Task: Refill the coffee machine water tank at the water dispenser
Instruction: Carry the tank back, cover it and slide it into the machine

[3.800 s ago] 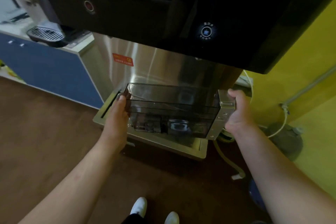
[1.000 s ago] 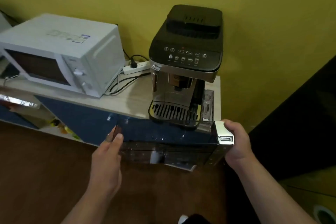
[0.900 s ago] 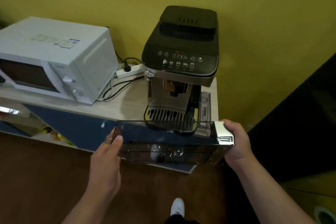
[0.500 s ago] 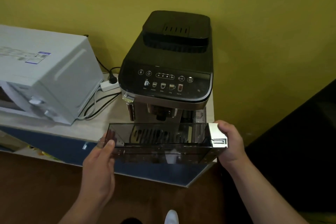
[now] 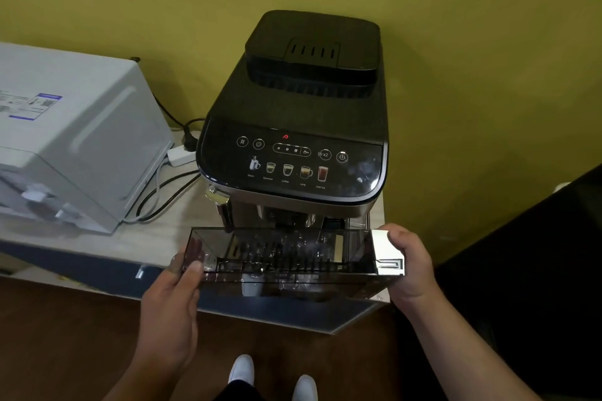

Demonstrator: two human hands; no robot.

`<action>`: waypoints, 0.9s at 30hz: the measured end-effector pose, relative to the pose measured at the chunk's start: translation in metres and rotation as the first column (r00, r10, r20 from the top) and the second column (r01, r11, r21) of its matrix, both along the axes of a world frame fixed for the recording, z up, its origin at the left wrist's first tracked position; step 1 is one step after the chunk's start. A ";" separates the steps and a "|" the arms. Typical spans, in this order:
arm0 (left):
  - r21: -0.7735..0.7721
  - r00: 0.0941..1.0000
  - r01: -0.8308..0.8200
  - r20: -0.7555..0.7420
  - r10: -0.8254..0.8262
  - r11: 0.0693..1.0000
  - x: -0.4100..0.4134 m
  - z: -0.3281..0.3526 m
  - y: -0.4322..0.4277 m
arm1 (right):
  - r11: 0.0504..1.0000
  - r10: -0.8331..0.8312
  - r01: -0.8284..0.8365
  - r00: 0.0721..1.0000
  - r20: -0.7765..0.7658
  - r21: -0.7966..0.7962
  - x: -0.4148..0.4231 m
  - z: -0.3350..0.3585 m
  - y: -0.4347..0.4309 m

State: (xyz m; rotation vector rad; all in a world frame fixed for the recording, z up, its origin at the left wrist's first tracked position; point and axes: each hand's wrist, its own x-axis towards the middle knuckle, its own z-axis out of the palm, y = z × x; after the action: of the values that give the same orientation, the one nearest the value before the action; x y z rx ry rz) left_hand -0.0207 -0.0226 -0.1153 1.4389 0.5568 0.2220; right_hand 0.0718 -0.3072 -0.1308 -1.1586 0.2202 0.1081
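Observation:
A long, smoky transparent water tank point(image 5: 280, 257) with a shiny silver end cap hangs level in front of the black coffee machine point(image 5: 299, 127). My left hand point(image 5: 172, 309) grips its left end, thumb on the near wall and fingers behind. My right hand point(image 5: 410, 267) grips the silver right end. Droplets and water shimmer inside the tank. The machine stands on the pale countertop point(image 5: 136, 237), its panel lit with drink icons and a small red light. The tank hides the machine's drip tray.
A white microwave point(image 5: 65, 146) sits left of the machine, with a power strip point(image 5: 180, 156) and cables between them. The yellow wall is behind. The dark side of the water dispenser point(image 5: 537, 270) rises at right. Blue cabinet fronts and brown floor lie below.
The tank came away from the water dispenser and was carried to the coffee machine. Over the last second I stepped closer, so the machine looms larger; both hands kept their grip.

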 end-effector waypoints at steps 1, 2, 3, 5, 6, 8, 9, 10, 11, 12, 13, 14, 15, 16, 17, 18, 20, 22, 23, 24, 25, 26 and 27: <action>-0.040 1.000 0.009 0.020 -0.008 0.999 0.003 0.003 0.000 | 1.000 -0.009 0.009 1.000 -0.007 0.008 0.001 -0.001 0.000; -0.036 0.998 0.055 0.038 -0.054 0.998 0.004 -0.001 0.003 | 1.000 -0.018 0.018 1.000 -0.013 0.013 0.001 -0.002 0.000; -0.014 0.996 0.082 0.018 -0.082 0.997 0.004 0.006 0.001 | 0.999 -0.027 0.028 1.000 -0.012 0.020 0.002 -0.003 0.000; 0.098 0.991 0.136 -0.030 -0.134 0.986 0.005 0.001 0.005 | 0.998 -0.043 0.043 0.999 -0.011 0.036 0.003 -0.004 0.001; 0.107 0.986 0.165 -0.049 -0.161 0.980 0.005 -0.001 0.007 | 0.998 -0.047 0.048 0.999 -0.014 0.041 0.004 -0.004 0.001; 0.190 0.975 0.218 -0.095 -0.203 0.957 0.009 -0.005 0.010 | 0.998 -0.046 0.047 0.999 -0.013 0.050 0.005 -0.006 0.001; 0.221 0.968 0.239 -0.133 -0.214 0.946 0.013 -0.001 0.010 | 0.998 -0.044 0.045 0.999 -0.016 0.054 0.006 -0.007 0.000; 0.240 0.965 0.251 -0.136 -0.223 0.938 0.017 -0.002 0.012 | 0.998 -0.041 0.042 0.999 -0.018 0.056 0.007 -0.007 0.000; 0.267 0.956 0.278 -0.170 -0.239 0.923 0.021 0.002 0.013 | 0.998 -0.037 0.038 0.999 -0.021 0.059 0.008 -0.008 -0.001; 0.261 0.950 0.298 -0.172 -0.259 0.918 0.025 -0.002 0.017 | 0.998 -0.029 0.031 0.999 -0.023 0.063 0.009 -0.009 -0.002; 0.261 0.941 0.318 -0.205 -0.269 0.912 0.028 0.001 0.019 | 0.998 -0.020 0.021 1.000 -0.024 0.062 0.010 -0.010 -0.003; 0.256 0.934 0.336 -0.211 -0.287 0.906 0.031 -0.002 0.023 | 0.999 -0.002 0.003 1.000 -0.025 0.052 0.011 -0.011 -0.005; 0.272 0.923 0.364 -0.232 -0.306 0.891 0.034 -0.001 0.026 | 0.999 0.023 -0.022 0.999 -0.030 0.028 0.012 -0.012 -0.006; 0.285 0.916 0.385 -0.235 -0.325 0.878 0.036 -0.004 0.029 | 0.998 0.058 -0.058 0.998 -0.032 0.008 0.012 -0.012 -0.007; 0.309 0.909 0.402 -0.252 -0.333 0.862 0.037 -0.003 0.029 | 0.995 0.097 -0.097 0.995 -0.030 -0.005 0.011 -0.012 -0.009; 0.335 0.909 0.405 -0.250 -0.334 0.851 0.038 -0.005 0.031 | 0.991 0.135 -0.135 0.990 -0.029 -0.005 0.012 -0.011 -0.011; 0.386 0.909 0.410 -0.244 -0.337 0.826 0.039 -0.005 0.031 | 0.981 0.189 -0.186 0.981 -0.051 0.057 0.014 -0.005 -0.018; 0.423 0.905 0.423 -0.235 -0.354 0.801 0.040 -0.004 0.032 | 0.982 0.176 -0.159 0.968 -0.178 0.106 0.025 -0.003 -0.030; 0.432 0.905 0.423 -0.237 -0.353 0.796 0.041 -0.004 0.033 | 0.988 0.156 -0.146 0.955 -0.252 0.060 0.034 -0.006 -0.037; 0.434 0.908 0.418 -0.226 -0.353 0.798 0.042 -0.005 0.034 | 0.986 0.140 -0.160 0.943 -0.301 -0.045 0.044 -0.012 -0.042; 0.437 0.910 0.414 -0.223 -0.350 0.798 0.043 -0.004 0.035 | 0.959 0.131 -0.202 0.938 -0.321 -0.200 0.054 -0.019 -0.045; 0.440 0.912 0.411 -0.213 -0.351 0.799 0.043 -0.005 0.035 | 0.902 0.138 -0.254 0.936 -0.324 -0.350 0.064 -0.025 -0.045; 0.444 0.911 0.413 -0.210 -0.355 0.795 0.043 -0.004 0.035 | 0.819 0.161 -0.314 0.929 -0.332 -0.480 0.075 -0.033 -0.042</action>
State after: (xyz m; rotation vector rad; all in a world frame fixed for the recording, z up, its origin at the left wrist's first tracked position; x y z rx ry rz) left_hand 0.0228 0.0120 -0.1190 2.0306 0.2938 -0.0609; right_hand 0.1464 -0.3496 -0.1635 -1.7247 0.3666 0.4625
